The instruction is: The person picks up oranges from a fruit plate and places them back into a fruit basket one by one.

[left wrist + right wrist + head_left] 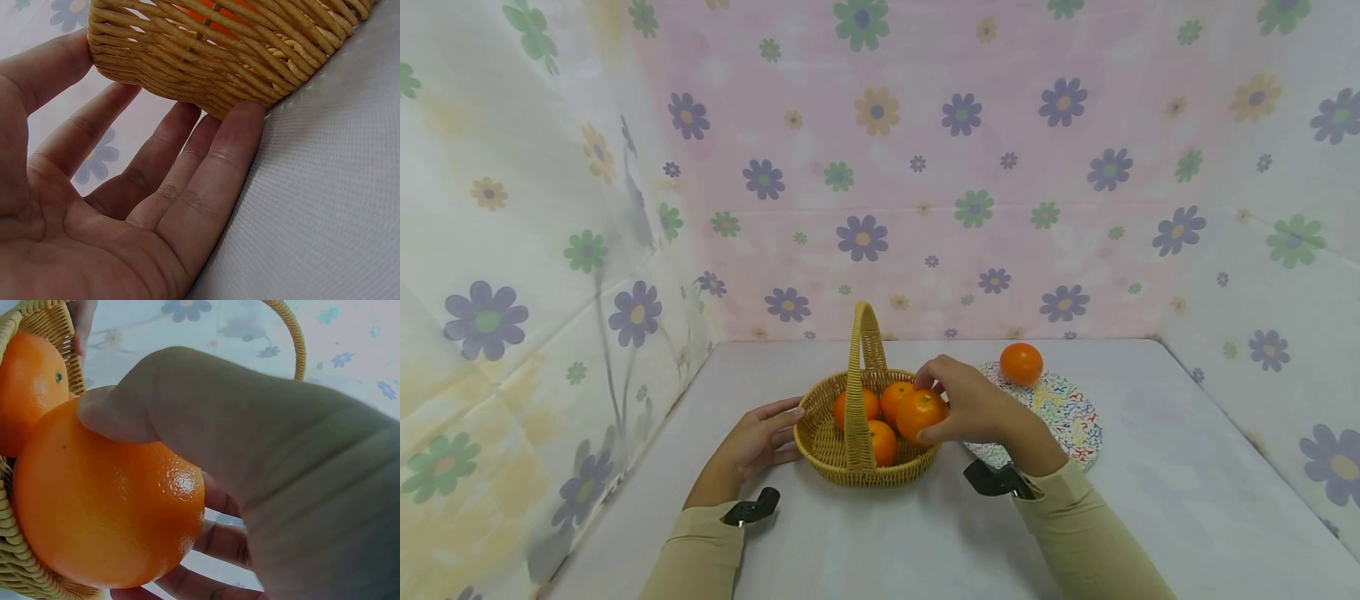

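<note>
A yellow wicker basket with a tall arched handle stands on the table. Three oranges lie inside, among them a left orange, a back orange and a front orange. My right hand holds another orange over the basket's right side, thumb on one face and fingers around the other. At the basket's left, my left hand touches the wicker wall with its fingertips. Those fingers are extended rather than curled, the lowest lying along the tabletop.
A round, multicoloured speckled placemat lies to the right, partly behind my right forearm. One more orange sits at its back edge. Flower-printed cloth encloses the white table at the back and sides.
</note>
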### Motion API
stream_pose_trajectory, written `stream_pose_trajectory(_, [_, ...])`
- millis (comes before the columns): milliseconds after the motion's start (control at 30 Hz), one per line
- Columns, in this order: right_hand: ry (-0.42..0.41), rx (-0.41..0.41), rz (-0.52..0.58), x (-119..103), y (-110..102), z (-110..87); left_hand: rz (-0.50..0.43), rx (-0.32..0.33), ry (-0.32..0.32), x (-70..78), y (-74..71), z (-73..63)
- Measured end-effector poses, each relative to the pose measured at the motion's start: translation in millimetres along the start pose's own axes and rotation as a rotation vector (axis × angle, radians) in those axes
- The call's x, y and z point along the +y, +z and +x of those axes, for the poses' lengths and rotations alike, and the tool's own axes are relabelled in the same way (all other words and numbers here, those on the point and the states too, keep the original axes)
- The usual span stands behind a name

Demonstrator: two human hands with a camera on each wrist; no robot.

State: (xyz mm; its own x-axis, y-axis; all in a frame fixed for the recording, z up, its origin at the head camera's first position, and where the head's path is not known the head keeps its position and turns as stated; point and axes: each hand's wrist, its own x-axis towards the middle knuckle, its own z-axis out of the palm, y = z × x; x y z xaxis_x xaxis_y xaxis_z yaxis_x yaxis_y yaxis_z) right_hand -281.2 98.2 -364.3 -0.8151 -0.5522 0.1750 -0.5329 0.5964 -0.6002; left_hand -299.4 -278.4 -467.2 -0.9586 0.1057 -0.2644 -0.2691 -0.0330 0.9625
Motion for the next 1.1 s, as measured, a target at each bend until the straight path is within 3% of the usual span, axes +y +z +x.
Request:
stream_pose_trajectory(267, [-0.032, -0.022, 0.020, 0.1, 12.0, 3.2, 0.004, 0.005, -0.003, -0.7, 0.5, -0.5])
stream_pose_trajectory(700, [0.009, -0.090, 0.000, -2.7, 29.7, 10.4, 0.001, -0.007, 0.005, 1.2, 0.2, -1.6])
stream_pose_trajectory(1100, [-0.055, -0.079, -0.025, -6.3, 43.1, 13.6, -0.002, -0.002, -0.003, 0.4, 0.3, -1.3])
